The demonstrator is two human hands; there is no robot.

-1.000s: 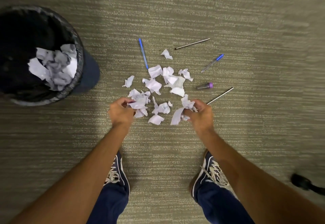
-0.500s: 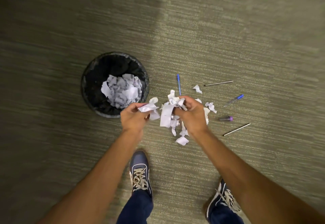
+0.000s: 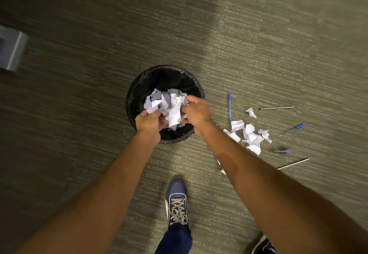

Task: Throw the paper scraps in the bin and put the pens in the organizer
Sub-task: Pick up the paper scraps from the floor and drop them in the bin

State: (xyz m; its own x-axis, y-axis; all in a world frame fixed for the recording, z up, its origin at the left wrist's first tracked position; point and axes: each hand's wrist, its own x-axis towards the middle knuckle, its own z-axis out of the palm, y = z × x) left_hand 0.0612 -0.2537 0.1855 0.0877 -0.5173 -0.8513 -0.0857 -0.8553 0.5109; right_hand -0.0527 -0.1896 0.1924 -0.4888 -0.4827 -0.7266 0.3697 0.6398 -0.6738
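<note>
Both hands are hovering over one black bin: left hand and right hand are each closing around white paper scraps. Five pens are lying on the carpet right of the bin, around a loose pile of scraps.

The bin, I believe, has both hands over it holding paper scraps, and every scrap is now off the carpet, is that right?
Not quite. In the head view both hands, left and right, do hold paper scraps over the bin, but not every scrap is off the carpet: a cluster of loose scraps lies to the right of the bin, among the pens.
</note>
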